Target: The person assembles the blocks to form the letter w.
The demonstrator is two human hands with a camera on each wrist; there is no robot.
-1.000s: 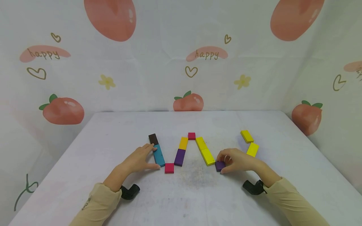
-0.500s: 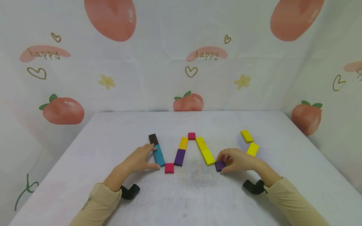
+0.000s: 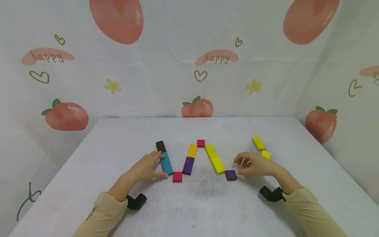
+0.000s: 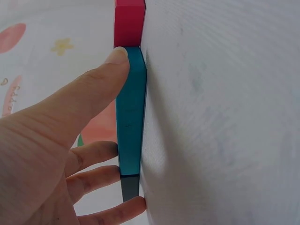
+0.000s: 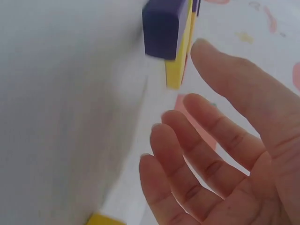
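My left hand (image 3: 143, 168) rests at the left side of a blue block (image 3: 166, 163). In the left wrist view its thumb lies over one end of the blue block (image 4: 131, 117), with fingertips touching along the edge. A dark brown block (image 3: 160, 146) adjoins the blue block's far end, and a red square block (image 3: 177, 176) sits by its near end. My right hand (image 3: 256, 164) hovers just right of a small purple block (image 3: 231, 175), apart from it, holding nothing. In the right wrist view the fingers (image 5: 164, 145) are loosely bent, clear of the purple block (image 5: 164, 28).
A zigzag row continues with a longer purple block (image 3: 188, 165), an orange block (image 3: 192, 150), a red block (image 3: 201, 143) and yellow blocks (image 3: 217, 164). At the right lie a loose yellow block (image 3: 259, 144) and another yellow block (image 3: 266, 154) partly behind my right hand.
My right hand has let go of the small purple block and moved a little right and away, now hiding more of the loose yellow block. My left hand has stayed in place.
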